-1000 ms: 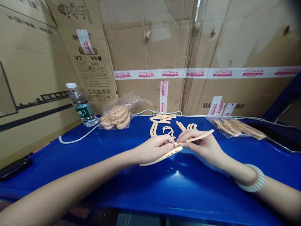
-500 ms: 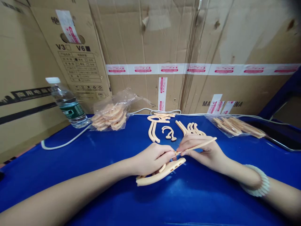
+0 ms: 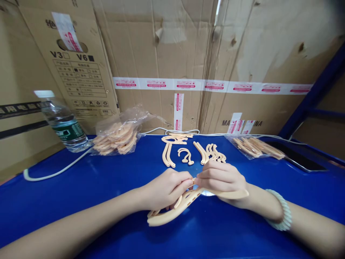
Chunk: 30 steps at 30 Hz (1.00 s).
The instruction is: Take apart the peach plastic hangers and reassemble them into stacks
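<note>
L hand (image 3: 172, 185) & R hand (image 3: 221, 180) grip curved pcs (image 3: 172, 215) in front of loose hooks (image 3: 190, 158) on blue tbl (image 3: 129, 237). L of hooks: bagged pcs (image 3: 115, 140), water btl (image 3: 67, 124). R of hooks: bagged bars (image 3: 256, 146), dark slab (image 3: 302, 158). Behind hooks: taped cardboard (image 3: 156, 54).

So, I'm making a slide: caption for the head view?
Left grip and right grip on pale curved pieces at a blue table, bottle at left.

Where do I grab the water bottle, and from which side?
Probably around the green label on the bottle, coming from the front: it stands on its base with a round body that's easy to wrap, while a cardboard box backs it and the bag of beige pieces crowds its right.
</note>
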Each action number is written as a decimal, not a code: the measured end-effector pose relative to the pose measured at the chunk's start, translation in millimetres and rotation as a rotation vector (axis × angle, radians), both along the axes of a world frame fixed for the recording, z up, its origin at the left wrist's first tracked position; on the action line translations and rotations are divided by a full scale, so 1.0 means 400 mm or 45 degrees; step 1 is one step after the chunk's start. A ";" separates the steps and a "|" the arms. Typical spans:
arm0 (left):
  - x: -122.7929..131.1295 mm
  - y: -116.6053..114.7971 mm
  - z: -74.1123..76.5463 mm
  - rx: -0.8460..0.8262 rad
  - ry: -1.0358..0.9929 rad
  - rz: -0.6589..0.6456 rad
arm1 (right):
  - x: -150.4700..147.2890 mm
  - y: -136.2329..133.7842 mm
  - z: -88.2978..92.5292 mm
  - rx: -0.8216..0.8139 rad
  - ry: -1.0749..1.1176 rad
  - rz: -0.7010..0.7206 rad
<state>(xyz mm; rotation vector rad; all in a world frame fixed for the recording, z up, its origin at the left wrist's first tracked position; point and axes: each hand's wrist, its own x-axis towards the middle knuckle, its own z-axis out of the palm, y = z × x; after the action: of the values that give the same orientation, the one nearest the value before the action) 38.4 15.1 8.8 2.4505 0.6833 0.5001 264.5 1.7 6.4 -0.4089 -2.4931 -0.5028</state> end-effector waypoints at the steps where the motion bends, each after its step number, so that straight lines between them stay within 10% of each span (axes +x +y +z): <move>1: 0.000 0.000 -0.001 0.013 0.000 0.000 | -0.002 -0.001 0.003 0.048 0.009 0.008; 10: 0.009 0.001 -0.008 -0.175 -0.089 -0.032 | -0.016 -0.020 0.040 0.116 0.210 0.280; 15: 0.013 0.012 -0.022 -1.004 -0.453 0.098 | 0.069 0.060 0.072 -0.614 0.712 -0.304; 20: 0.016 0.027 -0.010 -1.242 -0.857 0.222 | 0.186 0.153 0.066 -1.421 0.544 -0.836; 30: 0.010 0.027 -0.015 -1.373 -1.059 0.263 | 0.182 0.168 0.038 -1.342 0.378 -1.024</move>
<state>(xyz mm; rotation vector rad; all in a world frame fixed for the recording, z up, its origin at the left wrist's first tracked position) 42.2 26.0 2.9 1.0350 0.5938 0.8592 337.3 68.8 21.5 -1.7491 -2.0104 0.6272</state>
